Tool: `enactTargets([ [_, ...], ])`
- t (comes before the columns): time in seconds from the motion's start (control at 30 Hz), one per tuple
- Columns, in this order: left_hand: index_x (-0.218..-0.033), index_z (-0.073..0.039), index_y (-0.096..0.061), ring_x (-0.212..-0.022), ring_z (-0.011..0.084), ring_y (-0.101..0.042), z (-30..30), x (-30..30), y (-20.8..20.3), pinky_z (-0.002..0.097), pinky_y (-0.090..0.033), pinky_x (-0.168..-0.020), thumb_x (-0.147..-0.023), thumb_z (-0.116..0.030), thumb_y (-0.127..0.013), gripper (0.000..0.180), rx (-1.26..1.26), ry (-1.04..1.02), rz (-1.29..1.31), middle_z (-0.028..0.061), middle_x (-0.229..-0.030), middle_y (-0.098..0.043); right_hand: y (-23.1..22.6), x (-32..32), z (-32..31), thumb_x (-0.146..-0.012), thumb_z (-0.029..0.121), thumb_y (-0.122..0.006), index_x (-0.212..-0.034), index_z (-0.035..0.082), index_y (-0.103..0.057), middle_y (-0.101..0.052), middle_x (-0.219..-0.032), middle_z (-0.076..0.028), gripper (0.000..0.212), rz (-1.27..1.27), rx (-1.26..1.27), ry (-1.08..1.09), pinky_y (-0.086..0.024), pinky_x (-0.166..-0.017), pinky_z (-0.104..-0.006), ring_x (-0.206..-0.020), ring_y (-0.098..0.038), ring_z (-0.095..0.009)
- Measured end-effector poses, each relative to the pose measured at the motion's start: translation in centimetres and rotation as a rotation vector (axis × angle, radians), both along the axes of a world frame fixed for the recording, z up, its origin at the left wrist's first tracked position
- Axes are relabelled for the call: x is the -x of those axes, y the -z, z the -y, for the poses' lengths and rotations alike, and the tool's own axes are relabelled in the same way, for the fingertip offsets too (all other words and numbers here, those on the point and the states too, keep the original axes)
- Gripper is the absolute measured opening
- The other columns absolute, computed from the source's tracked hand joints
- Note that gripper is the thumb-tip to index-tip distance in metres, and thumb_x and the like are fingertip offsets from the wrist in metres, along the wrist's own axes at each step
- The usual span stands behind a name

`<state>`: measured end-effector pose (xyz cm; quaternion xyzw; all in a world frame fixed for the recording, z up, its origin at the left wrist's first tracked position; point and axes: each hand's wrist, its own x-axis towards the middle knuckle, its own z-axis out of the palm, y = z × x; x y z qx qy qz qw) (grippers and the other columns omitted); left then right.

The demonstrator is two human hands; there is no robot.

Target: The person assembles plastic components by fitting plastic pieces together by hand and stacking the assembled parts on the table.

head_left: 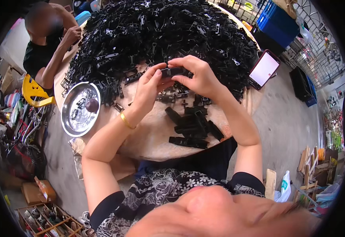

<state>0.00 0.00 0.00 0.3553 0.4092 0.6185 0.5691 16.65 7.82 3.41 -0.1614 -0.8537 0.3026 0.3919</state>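
Observation:
Both my hands hold a small black plastic part over the table. My left hand grips its left end between thumb and fingers. Curled over its other end is my right hand, thumb below and fingers above. What the part is exactly, I cannot tell. Just beyond my hands rises a large heap of black plastic clip-like pieces, some with shiny metal bits. Nearer to me, several longer black pieces lie in a loose stack on the table.
A round metal tray at the left holds a dark round object and a few small pieces. A phone with a lit screen stands at the right edge. Across the left side sits another person, near a yellow plastic chair.

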Motion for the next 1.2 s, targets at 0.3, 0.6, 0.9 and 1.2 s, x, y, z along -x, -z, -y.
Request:
enactTargets([
  [0.3, -0.123, 0.001, -0.048, -0.094, 0.0155, -0.061, -0.1, 0.0, 0.5, 0.0322, -0.052, -0.087, -0.096, -0.013, -0.047, 0.03, -0.045, 0.033, -0.052, 0.0062, -0.105, -0.057, 1.0, 0.5, 0.4, -0.07, 0.003, -0.071, -0.101, 0.003, -0.065, -0.066, -0.093, -0.011, 0.032, -0.004, -0.216, 0.021, -0.05, -0.076, -0.0324, -0.087, -0.061, -0.025],
  [0.6, -0.13, 0.002, -0.041, -0.094, 0.0145, -0.061, 0.1, 0.0, -0.1, 0.0291, -0.051, -0.086, -0.091, -0.01, -0.055, 0.043, -0.135, 0.078, -0.122, 0.0096, -0.111, -0.058, 2.1, 0.4, 0.5, -0.075, 0.008, -0.071, -0.106, 0.003, -0.064, -0.066, -0.094, -0.009, 0.032, -0.159, 0.18, -0.017, -0.048, -0.083, -0.0304, -0.091, -0.062, -0.019],
  [0.9, -0.133, 0.002, -0.037, -0.096, 0.0127, -0.059, 0.4, 0.9, -2.5, 0.0298, -0.05, -0.088, -0.09, -0.009, -0.056, 0.048, -0.28, 0.107, -0.205, 0.0102, -0.11, -0.059, 0.8, -0.7, 0.3, -0.083, 0.009, -0.067, -0.106, -0.002, -0.065, -0.068, -0.091, -0.007, 0.026, -0.122, 0.67, -0.169, -0.05, -0.074, -0.0214, -0.083, -0.061, -0.009],
  [1.2, -0.118, 0.0, -0.05, -0.101, 0.014, -0.056, 2.4, -0.6, -2.5, 0.0275, -0.049, -0.079, -0.09, -0.012, -0.057, 0.032, -0.402, 0.348, -0.43, 0.008, -0.108, -0.058, 0.1, -3.0, -2.5, -0.095, 0.026, -0.051, -0.098, -0.003, -0.067, -0.068, -0.088, -0.01, 0.033, -0.221, 0.409, 0.004, -0.051, -0.075, -0.0247, -0.079, -0.064, -0.012],
])
